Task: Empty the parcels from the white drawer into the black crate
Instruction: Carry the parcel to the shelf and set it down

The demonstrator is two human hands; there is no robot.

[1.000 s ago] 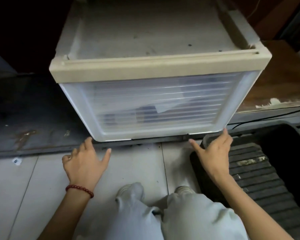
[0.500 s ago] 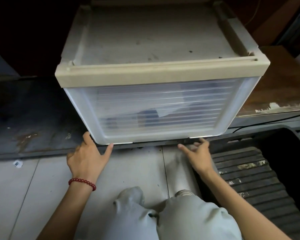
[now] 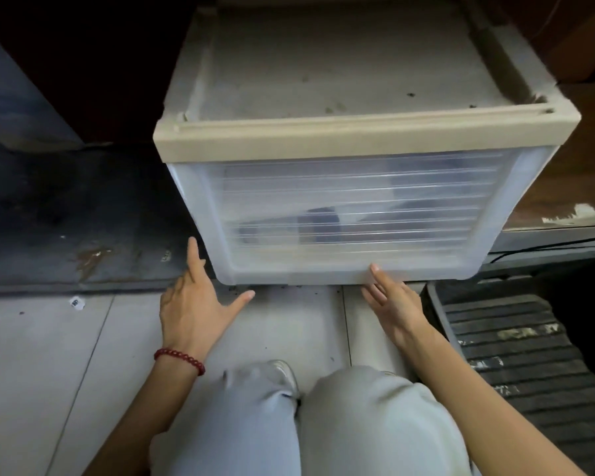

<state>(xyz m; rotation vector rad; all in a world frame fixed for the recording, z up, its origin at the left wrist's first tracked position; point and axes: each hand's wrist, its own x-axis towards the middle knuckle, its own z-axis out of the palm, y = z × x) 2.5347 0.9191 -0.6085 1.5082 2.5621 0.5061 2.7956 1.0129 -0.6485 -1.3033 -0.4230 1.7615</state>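
**Both hands are closing in on the drawer's lower lip**

From the head camera: both hands are arriving at the bottom edge of the white drawer (image 3: 351, 214), up from the floor tiles (image 3: 66, 355) where they were hovering a second ago. The right hand (image 3: 394, 304) is sliding inward from the drawer's right corner and is now sitting under the middle of the front. Its fingers (image 3: 378, 280) are lying straight and loose, with the tips meeting the lip. The left hand (image 3: 194, 310), wearing a red bead bracelet (image 3: 179, 359), is spreading wide at the lower left corner, index finger up beside the corner and thumb out beneath the edge. I cannot tell whether it is actually touching. Neither hand is gripping anything yet.

For the task, this is looking like the set-up for a pull. The drawer is still sitting shut in its beige frame (image 3: 340, 132), and nothing is going across so far.

As for materials, the drawer front is showing as frosted, see-through plastic with horizontal ribs and rounded corners. It looks smooth, so the lip is probably the best purchase. Behind it the parcels (image 3: 318, 221) are showing only as a dark blur low down with pale shapes around it, so I cannot count them. The frame's top is looking dusty and speckled. The black crate (image 3: 438, 314) is waiting on the floor just right of the knees, with a ribbed bottom and a scuffed, rounded rim.
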